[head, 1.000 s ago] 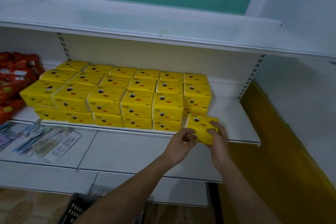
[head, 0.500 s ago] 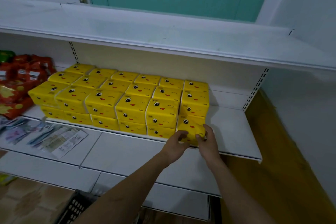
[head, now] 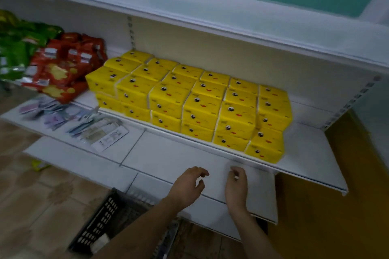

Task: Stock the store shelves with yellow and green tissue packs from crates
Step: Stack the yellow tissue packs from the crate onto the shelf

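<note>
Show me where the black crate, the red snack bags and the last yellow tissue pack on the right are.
black crate point(head: 105, 218), head view, on its slotted side wall.
red snack bags point(head: 63, 65), head view, middle of the pile.
yellow tissue pack point(head: 265, 145), head view, on its printed front.

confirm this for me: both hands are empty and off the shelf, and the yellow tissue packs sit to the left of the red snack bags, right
Not quite. The head view shows the yellow tissue packs to the right of the red snack bags, not the left. The rest holds: the left hand and right hand are empty and off the shelf.
</note>
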